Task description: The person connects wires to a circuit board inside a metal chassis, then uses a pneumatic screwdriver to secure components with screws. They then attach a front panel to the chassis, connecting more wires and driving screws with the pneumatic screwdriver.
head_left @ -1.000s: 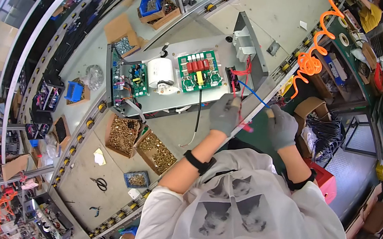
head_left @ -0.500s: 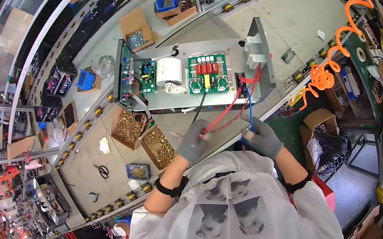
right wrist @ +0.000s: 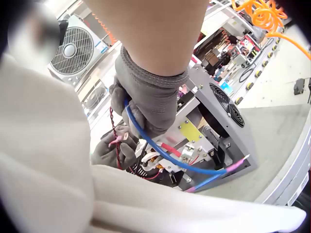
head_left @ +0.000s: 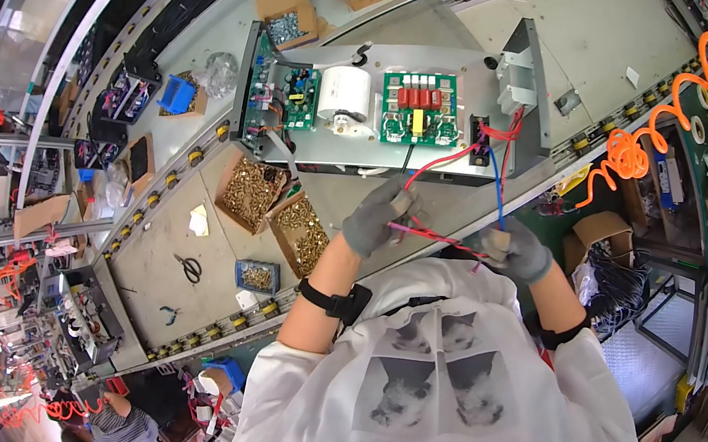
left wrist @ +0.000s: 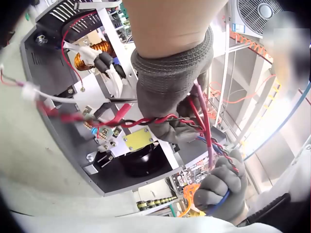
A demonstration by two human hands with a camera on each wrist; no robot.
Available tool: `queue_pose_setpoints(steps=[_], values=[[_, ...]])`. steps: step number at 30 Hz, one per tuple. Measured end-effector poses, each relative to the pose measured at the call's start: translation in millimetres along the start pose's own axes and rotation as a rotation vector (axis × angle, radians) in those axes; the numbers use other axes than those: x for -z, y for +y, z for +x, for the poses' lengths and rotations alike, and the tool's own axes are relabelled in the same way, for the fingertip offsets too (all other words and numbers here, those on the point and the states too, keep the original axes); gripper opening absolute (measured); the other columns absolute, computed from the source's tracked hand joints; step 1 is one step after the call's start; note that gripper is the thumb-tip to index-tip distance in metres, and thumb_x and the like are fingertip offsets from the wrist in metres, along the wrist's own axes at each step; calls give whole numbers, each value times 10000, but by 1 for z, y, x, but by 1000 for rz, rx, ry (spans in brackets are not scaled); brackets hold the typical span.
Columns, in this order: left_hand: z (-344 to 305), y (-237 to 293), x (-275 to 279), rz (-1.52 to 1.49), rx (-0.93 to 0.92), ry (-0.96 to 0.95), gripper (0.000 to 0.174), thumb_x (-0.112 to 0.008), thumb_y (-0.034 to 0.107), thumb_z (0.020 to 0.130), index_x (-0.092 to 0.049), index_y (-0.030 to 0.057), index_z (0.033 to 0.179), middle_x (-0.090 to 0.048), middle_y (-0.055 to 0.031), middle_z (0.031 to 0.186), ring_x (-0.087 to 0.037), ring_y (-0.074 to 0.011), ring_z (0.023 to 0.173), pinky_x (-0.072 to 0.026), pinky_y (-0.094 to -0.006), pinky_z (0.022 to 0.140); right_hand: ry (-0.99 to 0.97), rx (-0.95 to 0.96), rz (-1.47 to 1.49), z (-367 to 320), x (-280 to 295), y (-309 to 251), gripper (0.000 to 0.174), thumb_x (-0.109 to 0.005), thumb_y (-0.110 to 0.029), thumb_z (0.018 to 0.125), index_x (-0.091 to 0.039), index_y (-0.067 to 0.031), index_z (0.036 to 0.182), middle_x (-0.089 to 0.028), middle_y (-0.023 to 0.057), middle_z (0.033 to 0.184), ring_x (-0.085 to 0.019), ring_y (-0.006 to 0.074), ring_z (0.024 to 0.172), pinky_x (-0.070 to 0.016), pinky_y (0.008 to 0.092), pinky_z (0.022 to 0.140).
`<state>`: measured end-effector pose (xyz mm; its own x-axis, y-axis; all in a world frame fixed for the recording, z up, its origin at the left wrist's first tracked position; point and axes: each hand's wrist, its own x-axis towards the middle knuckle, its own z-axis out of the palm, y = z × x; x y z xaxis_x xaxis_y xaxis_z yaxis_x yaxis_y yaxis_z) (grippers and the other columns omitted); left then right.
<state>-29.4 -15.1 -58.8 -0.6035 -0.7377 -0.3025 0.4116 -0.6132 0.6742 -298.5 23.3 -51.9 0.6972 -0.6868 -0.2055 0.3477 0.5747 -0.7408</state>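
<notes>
In the head view the gloved left hand point(head_left: 373, 218) grips red wires point(head_left: 439, 166) that run down from a black terminal block point(head_left: 481, 141) on the metal chassis point(head_left: 337, 152). Its fingers curl round them in the left wrist view too, with a twisted red and black pair point(left wrist: 141, 122) beside. The gloved right hand point(head_left: 518, 250) holds a blue wire point(head_left: 499, 188), whose pink-ended length hangs in a loop in the right wrist view. Between the hands, red wires stretch across. A green circuit board point(head_left: 418, 120) and a white cylinder point(head_left: 344, 94) sit on the chassis.
Boxes of brass parts point(head_left: 253, 192) stand left of the left hand, with scissors point(head_left: 188, 269) and a small blue bin point(head_left: 257, 277) below. A coiled orange hose point(head_left: 628, 155) hangs at the right. A cardboard box point(head_left: 600, 232) of black cables is beyond the right hand.
The left hand moved left from the chassis's near edge, drawing red wires out, then rose slightly. The right hand came closer to it, still holding the blue wire. The head view shifted.
</notes>
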Motion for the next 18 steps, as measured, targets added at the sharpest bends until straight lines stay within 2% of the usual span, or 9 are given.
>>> queue_pose_setpoints(steps=[2,3,5,6,9,11,13,16,18], values=[[4,13,-13,417,-54,156,144,-561,131,885,-517,16,958,-592,-75,825,-628,-169,740,-497,-282,654,-79,-3,138,-5,2,-6,363,-509,-294,899,-413,-83,620,-384,-11,579,-321,94,512,-264,240,476],[7,14,-10,413,-55,159,144,-561,131,885,-517,16,958,-592,-75,825,-628,-169,740,-497,-282,654,-81,-7,138,-3,-4,-7,363,-509,-294,899,-413,-83,620,-384,-11,579,-321,94,512,-264,240,476],[11,11,-3,684,-14,163,138,-577,92,863,-555,2,964,-613,-83,845,-631,-162,802,-500,-283,702,197,-61,-203,6,-23,-7,295,-500,-254,902,-483,-63,677,-458,-7,626,-391,82,560,-325,229,521],[13,8,-3,682,-16,161,138,-577,92,863,-555,2,964,-613,-83,845,-631,-162,802,-500,-283,702,264,-147,-474,11,-27,-6,244,-486,-250,911,-575,-44,815,-515,-5,685,-449,63,622,-374,220,581],[23,-9,-11,810,-17,208,163,-602,49,830,-578,7,986,-636,-103,903,-629,-151,848,-502,-284,742,252,-103,-553,21,-46,-11,264,-479,-269,921,-617,-47,960,-546,-11,726,-473,52,650,-393,214,601],[26,-22,-20,767,-84,172,214,-606,18,811,-574,16,1023,-644,-108,940,-623,-142,858,-501,-288,754,230,-151,-545,24,-48,-14,270,-468,-256,930,-622,-44,993,-574,-5,778,-477,55,651,-403,218,602],[30,-25,-18,632,-48,170,194,-604,22,822,-571,25,1013,-643,-104,945,-625,-149,866,-508,-291,754,442,4,-349,28,-54,-1,260,-464,-245,933,-619,-41,977,-593,7,790,-488,62,637,-417,220,595],[33,-26,-15,365,16,167,154,-600,30,844,-565,43,994,-642,-97,956,-628,-163,883,-524,-297,754,374,137,-219,30,-53,15,241,-480,-209,925,-616,-20,986,-628,49,856,-531,77,777,-436,216,660],[30,-26,-17,-60,-59,126,137,-595,71,867,-531,34,982,-636,-148,948,-641,-233,854,-537,-330,759,299,50,-372,27,-49,7,228,-491,-202,918,-619,-18,956,-638,58,863,-548,79,781,-447,216,660]])
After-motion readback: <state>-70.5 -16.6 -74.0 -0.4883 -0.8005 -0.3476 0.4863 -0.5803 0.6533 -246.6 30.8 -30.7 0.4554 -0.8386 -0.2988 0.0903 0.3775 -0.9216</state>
